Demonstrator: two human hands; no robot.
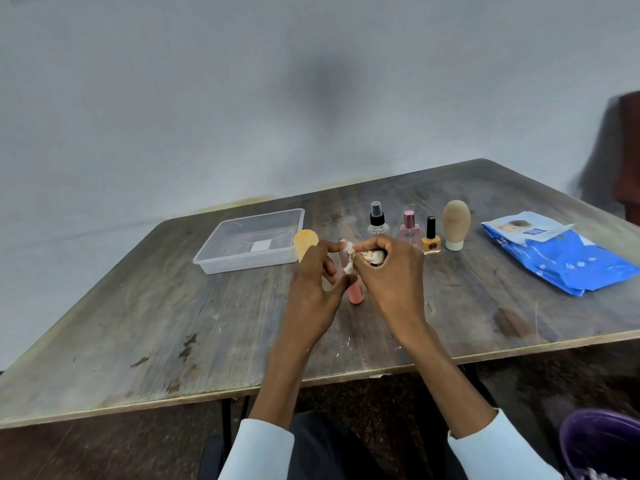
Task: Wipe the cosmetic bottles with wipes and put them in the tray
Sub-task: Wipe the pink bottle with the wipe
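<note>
- At the middle of the table (138, 323), near its front edge: both hands work on one pink bottle (355, 295), which stands upright with its base on the wood.
- Left hand (313, 292): grip clamped on the pink bottle, forefinger and thumb curled round its upper part, other fingers loosely bent beside it.
- Right hand (391, 275): grip clamped on a crumpled white wipe (363, 255); a bunch of it sits in the curled fingers and a strand is pressed against the top of the pink bottle.
- Bottle's cap end is hidden under wipe and fingers; cannot tell its shape.
- Just behind the left hand: a yellow-orange rounded bottle (305, 244), partly covered by the knuckles, close beside the near right corner of the tray (221, 261).
- Tray: clear plastic, rectangular, to the left of and beyond the left hand; a white label shows on its floor.
- Beyond the right hand, a row of upright bottles, left to right: clear spray bottle (377, 219) with black pump, pink perfume bottle (409, 230) with pink cap, orange nail polish (431, 237) with black cap, beige tube (456, 225) standing on its white cap.
- Well right of the right hand: blue wipes pack (561, 261) lying flat, flap lifted.
- Both forearms show light blue sleeves (263, 452) at the bottom edge.
</note>
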